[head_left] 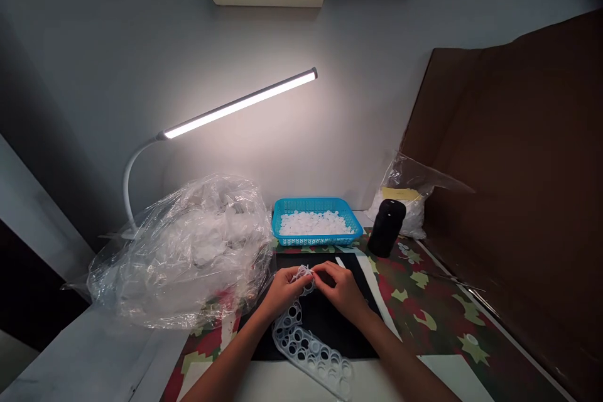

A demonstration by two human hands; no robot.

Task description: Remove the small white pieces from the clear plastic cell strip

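A long, bendy strip of translucent plastic rings (308,347) curves over a black mat (360,320), its lower end hanging toward me. My left hand (281,294) is closed on the strip's upper end, thumb and fingers pressed together. Beside it, my right hand (343,292) pinches at that same end, with the fingertips of both hands almost meeting. Whatever sits between my right fingertips is too small to make out. Just beyond my hands stands a blue plastic basket (318,240) holding many small white pieces (315,222).
A large clear bag (198,257) of white items bulges at left, under a lit desk lamp (240,103). Right of the basket are a black cylindrical object (387,228) and another plastic bag (414,217). A brown board (513,188) leans along the right side.
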